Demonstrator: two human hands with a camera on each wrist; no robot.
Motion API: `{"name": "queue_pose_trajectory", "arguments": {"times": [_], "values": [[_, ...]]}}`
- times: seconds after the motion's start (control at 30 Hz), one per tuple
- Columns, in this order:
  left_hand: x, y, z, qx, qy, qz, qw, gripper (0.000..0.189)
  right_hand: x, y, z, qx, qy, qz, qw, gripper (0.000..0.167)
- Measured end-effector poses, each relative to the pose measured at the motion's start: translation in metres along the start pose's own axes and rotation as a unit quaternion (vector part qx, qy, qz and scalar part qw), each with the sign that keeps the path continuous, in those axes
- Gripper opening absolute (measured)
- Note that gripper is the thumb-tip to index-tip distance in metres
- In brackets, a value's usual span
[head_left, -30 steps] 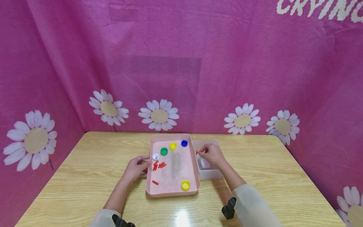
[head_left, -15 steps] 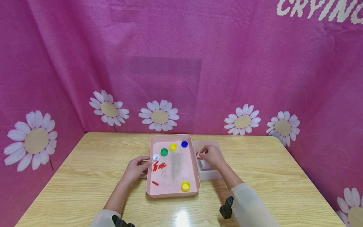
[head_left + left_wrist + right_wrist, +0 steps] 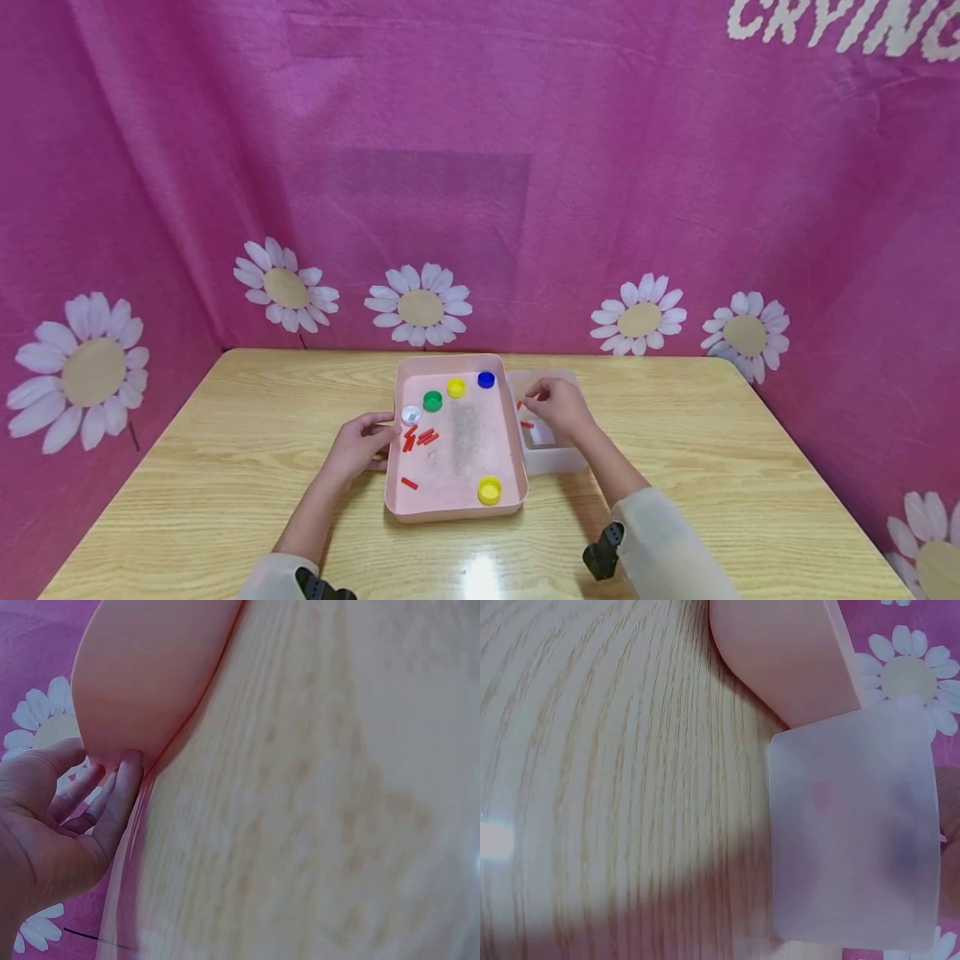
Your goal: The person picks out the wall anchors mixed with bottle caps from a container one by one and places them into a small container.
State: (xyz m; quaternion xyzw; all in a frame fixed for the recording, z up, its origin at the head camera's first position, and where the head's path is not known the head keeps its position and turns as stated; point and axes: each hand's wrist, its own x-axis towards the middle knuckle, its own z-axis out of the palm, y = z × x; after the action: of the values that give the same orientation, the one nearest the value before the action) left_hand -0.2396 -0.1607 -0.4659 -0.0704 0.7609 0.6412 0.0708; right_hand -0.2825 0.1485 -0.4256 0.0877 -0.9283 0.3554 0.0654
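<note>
My left hand (image 3: 362,443) holds the left side of a pink tray (image 3: 501,508), thumb at the rim and fingertips on its outer wall in the left wrist view. Small red sticks (image 3: 409,439) lie in the tray, along with a white cap (image 3: 411,415), a green cap (image 3: 432,401), two yellow caps (image 3: 490,490) and a blue cap (image 3: 486,380). Over the translucent box (image 3: 553,462) is my right hand (image 3: 561,408), thumb and index close together. One red stick (image 3: 519,405) shows beside its fingertips, another red stick (image 3: 527,425) below. Whether it pinches anything is unclear.
The box stands against the tray's right side, with a whitish rectangular thing (image 3: 542,434) inside. Its frosted wall hides much of the right hand in the right wrist view. A wooden table (image 3: 690,433) reaches back to a pink flowered curtain (image 3: 420,200).
A red stick has dropped lower into the box from under my right fingertips, and that hand has shifted slightly up and left. My left hand stays on the tray.
</note>
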Motion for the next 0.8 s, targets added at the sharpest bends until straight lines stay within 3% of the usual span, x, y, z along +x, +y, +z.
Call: {"name": "queue_pose_trajectory", "arguments": {"times": [0.17, 0.8], "values": [[0.001, -0.002, -0.002, -0.002, -0.008, 0.009, 0.9999, 0.039, 0.000, -0.004, -0.002, 0.012, 0.001, -0.006, 0.9999, 0.008], [0.000, 0.001, 0.001, 0.006, 0.006, -0.003, 1.0000, 0.039, -0.007, -0.018, -0.001, 0.038, -0.017, 0.010, 0.9991, 0.012]]}}
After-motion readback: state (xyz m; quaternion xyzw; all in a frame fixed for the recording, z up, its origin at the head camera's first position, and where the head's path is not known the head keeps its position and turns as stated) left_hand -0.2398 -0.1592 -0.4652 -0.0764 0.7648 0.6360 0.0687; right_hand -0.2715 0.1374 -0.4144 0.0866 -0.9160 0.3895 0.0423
